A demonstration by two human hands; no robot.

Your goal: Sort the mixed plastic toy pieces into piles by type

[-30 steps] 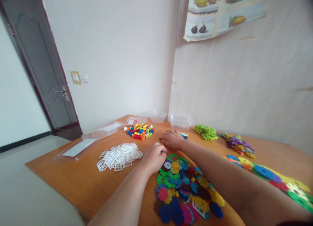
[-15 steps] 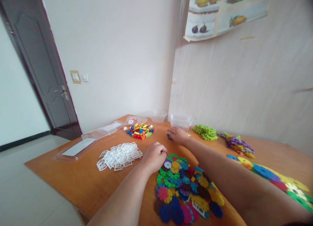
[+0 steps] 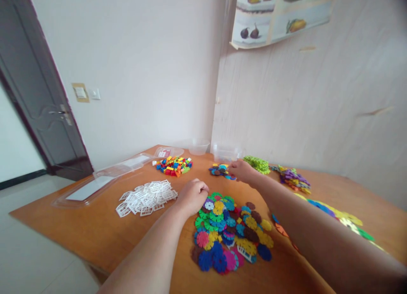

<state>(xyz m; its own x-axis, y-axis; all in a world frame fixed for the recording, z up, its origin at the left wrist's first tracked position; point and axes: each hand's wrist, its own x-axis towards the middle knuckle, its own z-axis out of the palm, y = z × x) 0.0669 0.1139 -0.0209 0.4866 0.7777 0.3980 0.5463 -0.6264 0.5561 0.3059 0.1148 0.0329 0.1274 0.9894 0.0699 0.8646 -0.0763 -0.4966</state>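
My left hand [image 3: 193, 196] rests with curled fingers at the far left edge of a loose pile of coloured notched plastic discs [image 3: 218, 256]. Whatever may be in its fingers is hidden. Farther off, my right hand [image 3: 243, 172] is at the right edge of a small heap of similar discs [image 3: 218, 170]. Its fingers are loosely bent and apart, with nothing visible in them. White plastic window-frame pieces [image 3: 148, 196] lie in a heap left of my left hand.
Coloured building blocks [image 3: 173, 166] sit beyond the white pieces. Clear tubs [image 3: 199, 147] and clear lids [image 3: 95, 188] stand or lie along the back and left. Green pieces [image 3: 257, 163], purple and mixed pieces [image 3: 292, 178], and more discs [image 3: 337, 211] are spread to the right, partly behind my right forearm.
My right hand has drawn back to the right, uncovering the small disc heap. My left hand stays by the big pile. The view has turned slightly right.
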